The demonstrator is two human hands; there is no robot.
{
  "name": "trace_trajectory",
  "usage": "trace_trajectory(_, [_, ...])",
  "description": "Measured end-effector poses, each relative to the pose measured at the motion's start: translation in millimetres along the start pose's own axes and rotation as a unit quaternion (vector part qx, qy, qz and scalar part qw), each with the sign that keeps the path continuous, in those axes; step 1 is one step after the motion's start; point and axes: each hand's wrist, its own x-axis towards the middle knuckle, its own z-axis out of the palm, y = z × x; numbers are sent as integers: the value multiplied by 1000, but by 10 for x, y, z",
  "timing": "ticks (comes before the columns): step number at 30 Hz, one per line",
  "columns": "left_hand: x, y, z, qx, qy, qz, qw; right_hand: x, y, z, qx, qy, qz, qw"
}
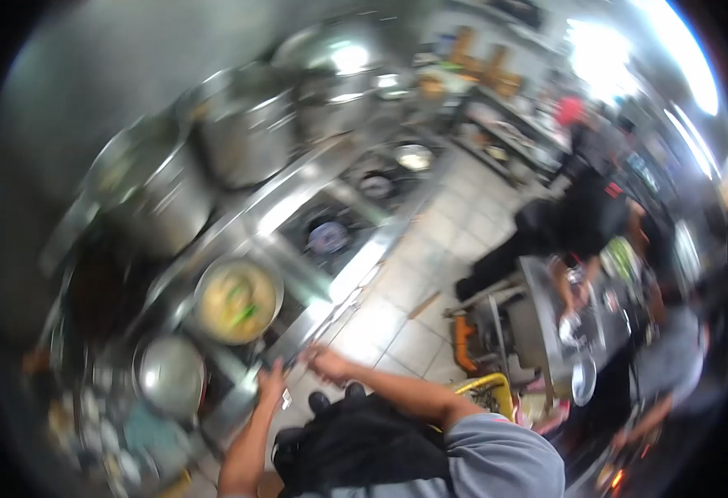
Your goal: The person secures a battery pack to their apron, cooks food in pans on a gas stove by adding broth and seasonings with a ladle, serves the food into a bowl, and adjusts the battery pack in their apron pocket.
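My left hand (pixel 272 383) is at the front edge of the steel stove (pixel 297 319), just below a round pan (pixel 205 309) of yellowish food with green pieces on top. Close to its right, my right hand (pixel 324 362) is over the same edge, with its fingers curled. Motion blur hides whether either hand holds anything. A lidded or empty-looking metal pot (pixel 170 378) stands to the left of my left hand.
Large steel pots (pixel 248 129) line the back of the stove. Burners (pixel 328 236) lie farther along. Co-workers (pixel 579 217) stand at a steel counter (pixel 550 328) on the right. A yellow basket (pixel 496 388) is on the floor beside me.
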Motion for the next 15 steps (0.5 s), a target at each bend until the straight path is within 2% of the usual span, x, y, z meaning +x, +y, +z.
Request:
trace_trajectory(1, [-345, 515, -14, -82, -72, -21, 994, -13, 25, 26, 150, -27, 20, 988])
trace_trajectory(2, [-579, 937, -29, -22, -61, -41, 997, -41, 100, 44, 159, -34, 7, 987])
trace_trajectory(3, [-690, 1063, -92, -5, -69, -64, 996, -60, 109, 80, 165, -52, -1, 985])
trace_trajectory(5, [-728, 1070, -196, 8, -71, -52, 996, -348, -95, 66, 73, -24, 3, 997])
trace_trajectory(7, [-786, 1107, -296, 12, -78, -61, 995, -525, -256, 7, 64, -17, -3, 998])
trace_trajectory(9, [-866, 1111, -336, 24, -90, -74, 993, -758, -387, -65, -64, 42, -4, 997])
trace_trajectory(11, [-996, 1276, -358, 43, -109, -67, 991, -755, -174, -199, -145, 81, -70, 984])
trace_trajectory(12, [-986, 1279, -391, 79, -119, -45, 989, -738, -2, -248, -216, 140, -94, 962])
trace_trajectory(13, [-1024, 1267, -378, 99, -100, 1, 990, -967, -217, -278, -201, 137, -73, 967])
trace_trajectory(14, [-1030, 1358, -418, 213, -92, 44, 972, -983, -123, -332, -247, 170, -65, 952])
trace_trajectory(15, [-1198, 1687, -374, 246, -101, -3, 964, -1223, -604, -300, -199, 156, 16, 967])
